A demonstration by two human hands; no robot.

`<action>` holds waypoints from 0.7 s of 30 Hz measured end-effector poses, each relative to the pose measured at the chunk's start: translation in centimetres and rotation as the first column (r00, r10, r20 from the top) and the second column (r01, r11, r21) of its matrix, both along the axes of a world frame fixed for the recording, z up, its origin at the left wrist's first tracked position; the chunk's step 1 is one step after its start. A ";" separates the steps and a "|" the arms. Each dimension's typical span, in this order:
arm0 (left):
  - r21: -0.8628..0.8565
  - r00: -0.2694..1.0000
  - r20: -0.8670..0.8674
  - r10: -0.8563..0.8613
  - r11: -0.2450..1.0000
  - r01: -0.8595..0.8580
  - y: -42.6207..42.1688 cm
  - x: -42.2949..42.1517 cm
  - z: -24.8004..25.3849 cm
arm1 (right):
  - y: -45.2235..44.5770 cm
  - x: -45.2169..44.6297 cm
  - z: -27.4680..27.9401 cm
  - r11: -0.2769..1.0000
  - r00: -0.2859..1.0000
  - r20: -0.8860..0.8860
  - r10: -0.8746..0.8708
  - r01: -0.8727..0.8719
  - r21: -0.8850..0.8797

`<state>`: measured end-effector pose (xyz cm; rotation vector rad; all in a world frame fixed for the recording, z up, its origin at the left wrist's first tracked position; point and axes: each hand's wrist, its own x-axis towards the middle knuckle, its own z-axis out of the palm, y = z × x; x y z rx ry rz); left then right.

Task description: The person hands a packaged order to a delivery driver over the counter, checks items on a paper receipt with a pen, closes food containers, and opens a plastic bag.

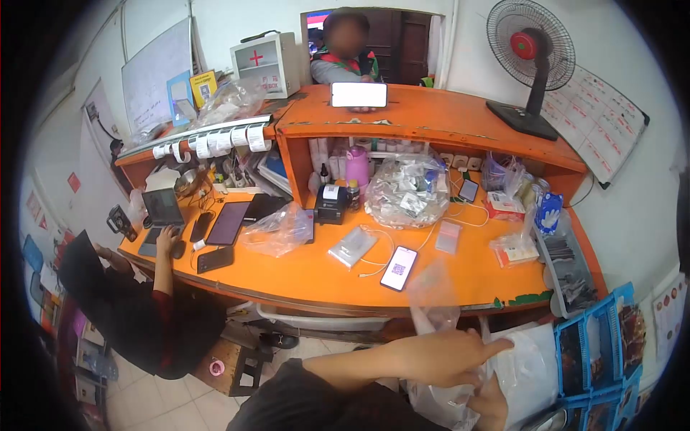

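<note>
My left hand (pixel 445 357) reaches in from the lower left over the counter's near edge. Its index finger points right, and the other fingers curl around a clear plastic bag (pixel 433 293) that shows above and below it. Just beneath, my right hand (pixel 491 408) is partly visible, with its fingers closed on the crumpled clear plastic. A white plastic bag (pixel 530 363) lies beside both hands, left of a blue plastic rack (pixel 593 345). On the orange counter (pixel 323 276), a phone (pixel 399 269) displaying a QR code lies near the clear bag.
A large bag of small packets (pixel 407 190) stands behind the phone, near a label printer (pixel 331 205). A grey bin (pixel 564 266) is at right. On the left, a seated person (pixel 154 309) uses a laptop (pixel 164 208). Across the ledge, another person holds up a phone (pixel 359 95).
</note>
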<state>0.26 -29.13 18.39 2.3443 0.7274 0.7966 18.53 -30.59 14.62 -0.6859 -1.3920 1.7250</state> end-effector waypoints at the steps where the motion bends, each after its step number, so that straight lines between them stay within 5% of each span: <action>1: 0.048 0.993 0.091 -0.070 0.997 0.066 0.1 -0.5 -0.6 | -0.2 -0.8 0.8 0.953 0.988 -0.148 0.037 -0.080 -0.293; 4: -0.204 0.996 -0.048 -0.080 0.977 0.069 0.4 -3.3 -0.1 | 1.1 -1.0 -1.9 0.961 0.979 -0.187 0.082 -0.128 -0.245; 6: -0.124 0.997 0.076 -0.011 0.992 0.021 1.8 -4.4 -0.9 | 1.6 -0.5 -3.8 0.940 0.963 -0.159 0.216 -0.249 -0.235; 8: -0.199 0.963 -0.089 0.255 0.943 -0.268 2.4 -6.7 1.3 | 2.7 -1.4 -3.4 0.901 0.930 -0.127 0.345 -0.367 -0.232; 9: -0.129 0.948 -0.069 0.311 0.940 -0.317 3.0 -7.2 0.6 | 3.1 -3.1 -2.7 0.927 0.946 0.048 0.322 -0.305 -0.217; 10: -0.129 0.949 -0.047 0.311 0.940 -0.314 3.5 -8.0 0.2 | 3.5 -4.5 -2.0 0.950 0.933 0.218 0.285 -0.245 -0.191; 13: -0.132 0.944 -0.076 0.320 0.936 -0.328 5.1 -10.5 -0.5 | 6.9 -6.8 -4.4 0.950 0.928 0.214 0.304 -0.277 -0.147; 15: -0.033 0.867 -0.143 0.478 0.873 -0.487 6.3 -12.2 -0.8 | 8.1 -8.6 -3.8 0.957 0.928 0.243 0.283 -0.256 -0.135; 17: -0.066 0.873 -0.135 0.469 0.875 -0.480 7.8 -13.7 -0.4 | 9.0 -9.8 -3.1 0.957 0.854 0.442 0.276 -0.285 -0.046; 19: -0.099 0.877 -0.136 0.461 0.874 -0.475 9.6 -14.2 -1.2 | 9.9 -9.2 -4.3 0.947 0.843 0.442 0.306 -0.316 -0.053; 21: 0.311 0.609 0.314 0.728 0.527 -0.791 12.1 -13.2 -3.2 | 10.0 -10.0 -4.4 0.937 0.834 0.437 0.335 -0.345 -0.060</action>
